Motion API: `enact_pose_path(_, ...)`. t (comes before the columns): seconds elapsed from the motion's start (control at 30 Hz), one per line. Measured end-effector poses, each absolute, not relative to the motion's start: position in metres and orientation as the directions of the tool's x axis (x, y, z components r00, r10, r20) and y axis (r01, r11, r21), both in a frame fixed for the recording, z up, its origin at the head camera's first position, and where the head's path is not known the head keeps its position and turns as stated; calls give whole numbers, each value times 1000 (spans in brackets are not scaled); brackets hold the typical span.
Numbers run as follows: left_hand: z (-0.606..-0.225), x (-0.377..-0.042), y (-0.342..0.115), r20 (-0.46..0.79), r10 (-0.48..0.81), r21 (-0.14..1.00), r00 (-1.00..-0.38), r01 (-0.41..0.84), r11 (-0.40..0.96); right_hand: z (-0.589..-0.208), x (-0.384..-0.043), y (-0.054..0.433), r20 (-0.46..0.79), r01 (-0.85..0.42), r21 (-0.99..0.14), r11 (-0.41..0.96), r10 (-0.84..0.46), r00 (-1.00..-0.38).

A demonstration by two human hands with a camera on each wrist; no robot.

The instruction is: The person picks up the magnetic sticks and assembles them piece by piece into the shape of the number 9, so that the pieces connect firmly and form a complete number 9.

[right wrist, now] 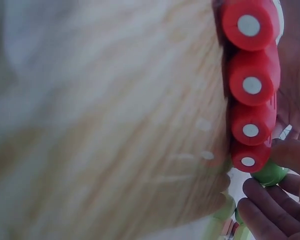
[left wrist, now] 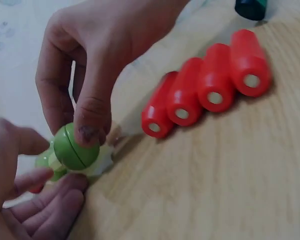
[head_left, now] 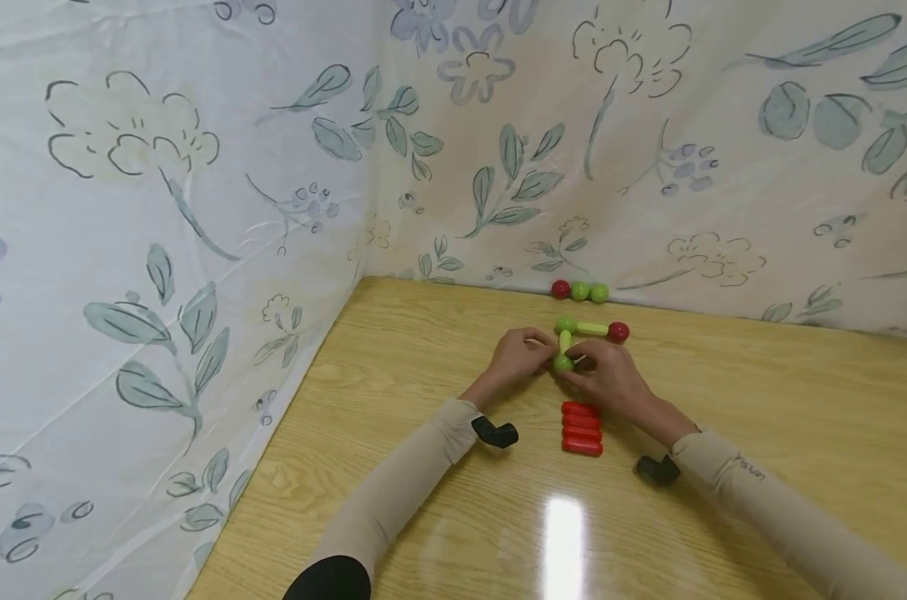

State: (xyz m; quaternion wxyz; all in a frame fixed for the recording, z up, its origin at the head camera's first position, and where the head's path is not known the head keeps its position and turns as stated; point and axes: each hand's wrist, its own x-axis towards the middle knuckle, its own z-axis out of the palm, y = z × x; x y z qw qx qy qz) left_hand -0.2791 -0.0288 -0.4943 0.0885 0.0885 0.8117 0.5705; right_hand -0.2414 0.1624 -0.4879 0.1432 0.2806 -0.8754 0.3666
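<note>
In the far half of a wood-grained desk (head_left: 423, 350), I hold the near green ball (head_left: 563, 364) pinched between thumb and fingers of my right grip (head_left: 611, 375). My left grip (head_left: 523, 357) sits opposite, fingertips close about the same joint; whether they are closed on anything, I cannot tell. A short yellow-green rod (head_left: 566, 342) runs away from the ball to the far green ball (head_left: 566, 325), where a second yellow-green rod (head_left: 592, 330) turns right to a red ball (head_left: 618, 332). Setting the near joint true looks like the step in hand. To do it well, I should press the ball straight along the rod's line, without twisting, and brace the rod with my left grip so the far corner does not swing. A light pinch ought to be enough; a hard one could roll the ball off line. Four red rods (head_left: 582, 429), pale discs in their ends, lie side by side nearer me, so my right wrist is best carried clear of them.
</note>
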Motion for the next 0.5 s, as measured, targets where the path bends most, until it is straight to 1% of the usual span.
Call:
enact_pose_path(0.17,-496,-273,-38,38,354,939,-934,154,306,-487,-241,163,449,-591,-579,562,-386,-806)
enact_pose_path(0.3,-497,-269,-42,78,432,939,-898,211,270,-487,-241,163,448,-589,-596,546,-382,-808)
enact_pose_path(0.4,-497,-265,-43,90,474,937,-876,237,259,-488,-241,164,450,-588,-606,537,-378,-809)
enact_pose_path(0.5,-499,-262,-42,92,490,934,-867,246,259,-489,-240,164,450,-590,-609,530,-381,-807)
